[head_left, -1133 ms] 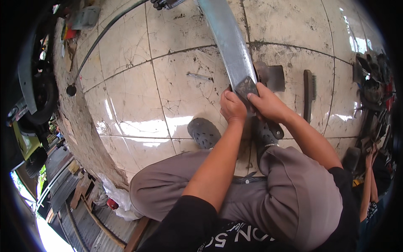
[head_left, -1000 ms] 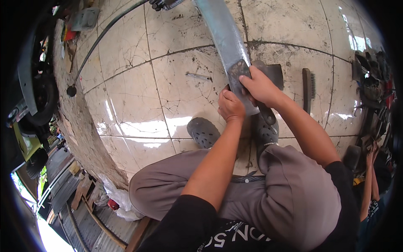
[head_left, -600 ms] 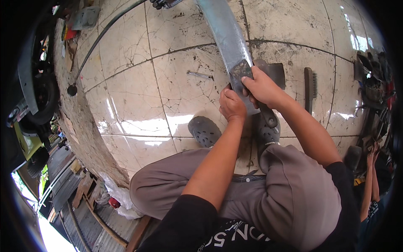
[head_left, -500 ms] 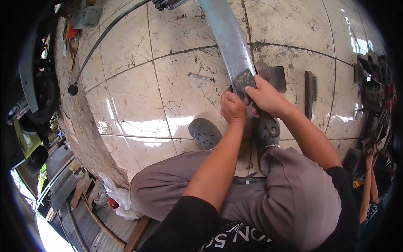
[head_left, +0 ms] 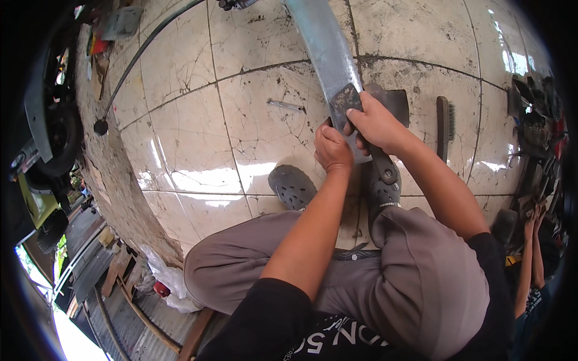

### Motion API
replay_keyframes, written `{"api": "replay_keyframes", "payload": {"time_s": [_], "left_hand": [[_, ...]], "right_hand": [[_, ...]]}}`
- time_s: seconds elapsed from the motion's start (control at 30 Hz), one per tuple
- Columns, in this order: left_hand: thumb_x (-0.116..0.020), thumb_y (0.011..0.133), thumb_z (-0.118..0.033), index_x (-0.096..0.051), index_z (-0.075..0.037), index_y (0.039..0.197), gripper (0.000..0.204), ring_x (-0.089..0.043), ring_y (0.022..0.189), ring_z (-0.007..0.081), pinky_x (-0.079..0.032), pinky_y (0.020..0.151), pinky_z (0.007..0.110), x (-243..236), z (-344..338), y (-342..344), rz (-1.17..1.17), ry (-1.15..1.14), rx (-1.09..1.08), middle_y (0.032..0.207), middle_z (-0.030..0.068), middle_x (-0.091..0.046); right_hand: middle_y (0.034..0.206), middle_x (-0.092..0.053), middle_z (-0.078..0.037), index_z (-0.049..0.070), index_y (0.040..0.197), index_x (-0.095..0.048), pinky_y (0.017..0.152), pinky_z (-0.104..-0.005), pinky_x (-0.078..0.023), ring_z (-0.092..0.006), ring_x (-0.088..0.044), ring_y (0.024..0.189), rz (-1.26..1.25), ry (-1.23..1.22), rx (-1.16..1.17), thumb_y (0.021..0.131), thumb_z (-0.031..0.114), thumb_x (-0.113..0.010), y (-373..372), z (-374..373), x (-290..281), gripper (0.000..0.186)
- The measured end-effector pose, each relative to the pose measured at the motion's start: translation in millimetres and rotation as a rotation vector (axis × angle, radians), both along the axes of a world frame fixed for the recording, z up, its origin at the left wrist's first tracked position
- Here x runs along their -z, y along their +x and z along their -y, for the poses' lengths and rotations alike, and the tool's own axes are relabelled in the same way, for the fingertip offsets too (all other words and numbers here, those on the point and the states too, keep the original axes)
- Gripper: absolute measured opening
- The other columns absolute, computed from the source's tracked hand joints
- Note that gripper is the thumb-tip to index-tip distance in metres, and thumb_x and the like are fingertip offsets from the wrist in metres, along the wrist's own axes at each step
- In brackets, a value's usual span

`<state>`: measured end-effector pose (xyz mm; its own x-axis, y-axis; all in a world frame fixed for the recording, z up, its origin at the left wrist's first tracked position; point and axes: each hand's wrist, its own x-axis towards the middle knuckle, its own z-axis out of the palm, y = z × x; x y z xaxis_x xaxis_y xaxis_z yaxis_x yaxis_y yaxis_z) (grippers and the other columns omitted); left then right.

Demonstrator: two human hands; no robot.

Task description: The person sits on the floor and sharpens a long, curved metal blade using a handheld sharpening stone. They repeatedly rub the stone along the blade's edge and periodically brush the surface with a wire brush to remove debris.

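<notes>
A long curved grey-blue metal panel [head_left: 328,51] runs from the top of the view down toward my hands. My left hand [head_left: 333,149] is closed round its near end. In my right hand [head_left: 376,123] is a scraper [head_left: 345,97], its dark, stained blade lying flat against the panel and its dark handle [head_left: 385,168] pointing back toward me. My right fingers wrap the scraper, with the thumb on the blade. The panel's near end is partly hidden by both hands.
Right of my hands, a dark flat-bladed tool [head_left: 395,107] and a wire brush [head_left: 444,127] lie on the tiled floor. A small metal rod [head_left: 285,106] is to the left. A black cable [head_left: 135,57] crosses the upper left. Another person's arms [head_left: 530,259] show at far right, near piled parts.
My right hand and the scraper have slid slightly up along the panel, away from me. My left hand stays at the near end, almost unmoved.
</notes>
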<state>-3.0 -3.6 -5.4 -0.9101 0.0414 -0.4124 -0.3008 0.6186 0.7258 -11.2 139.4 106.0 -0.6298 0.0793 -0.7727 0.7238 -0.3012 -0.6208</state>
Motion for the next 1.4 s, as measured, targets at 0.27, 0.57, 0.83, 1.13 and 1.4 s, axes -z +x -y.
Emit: {"api": "replay_keyframes", "payload": {"time_s": [0.27, 0.57, 0.83, 1.13, 1.4], "left_hand": [[-0.024, 0.099, -0.033, -0.067, 0.0, 0.112, 0.055, -0.066, 0.098, 0.0397, -0.048, 0.089, 0.047, -5, -2, -1, 0.008, -0.013, 0.028, 0.101, 0.0198, -0.071], [-0.025, 0.099, -0.034, -0.067, -0.003, 0.113, 0.054, -0.064, 0.101, 0.0384, -0.047, 0.088, 0.048, 3, 0, 1, 0.044, 0.013, 0.001, 0.107, 0.0189, -0.068], [-0.025, 0.099, -0.035, -0.067, -0.008, 0.12, 0.054, -0.059, 0.113, 0.0409, -0.043, 0.095, 0.053, -12, -2, 0, 0.082, -0.095, 0.031, 0.122, 0.0168, -0.066], [-0.026, 0.099, -0.035, -0.067, -0.008, 0.121, 0.054, -0.06, 0.112, 0.0405, -0.043, 0.095, 0.052, -16, -8, -1, 0.061, -0.154, 0.046, 0.123, 0.017, -0.066], [-0.025, 0.099, -0.033, -0.066, -0.003, 0.111, 0.052, -0.061, 0.099, 0.0421, -0.045, 0.089, 0.05, -9, -3, -1, 0.005, -0.118, 0.015, 0.104, 0.0204, -0.067]], "right_hand": [[0.081, -0.06, -0.01, 0.0, 0.11, -0.04, 0.039, -0.0324, -0.046, -0.0141, -0.055, 0.047, -0.054, 0.126, -0.074, 0.101, 0.014, -0.046, 7, 4, 1, 0.018], [0.08, -0.06, -0.01, 0.001, 0.108, -0.04, 0.039, -0.0327, -0.045, -0.0147, -0.054, 0.047, -0.063, 0.086, -0.019, 0.1, 0.014, -0.047, 9, 6, 9, 0.017], [0.082, -0.06, -0.009, 0.002, 0.106, -0.04, 0.038, -0.0319, -0.044, -0.0138, -0.053, 0.049, -0.009, 0.03, -0.049, 0.1, 0.014, -0.048, 4, -2, 5, 0.016], [0.081, -0.059, -0.01, 0.001, 0.108, -0.04, 0.038, -0.0327, -0.044, -0.0146, -0.053, 0.048, -0.05, 0.111, -0.056, 0.1, 0.014, -0.047, 1, -5, 12, 0.017], [0.079, -0.06, -0.013, -0.006, 0.112, -0.037, 0.039, -0.0368, -0.046, -0.0194, -0.057, 0.049, -0.113, 0.141, -0.058, 0.099, 0.013, -0.045, -17, -5, 8, 0.024]]}}
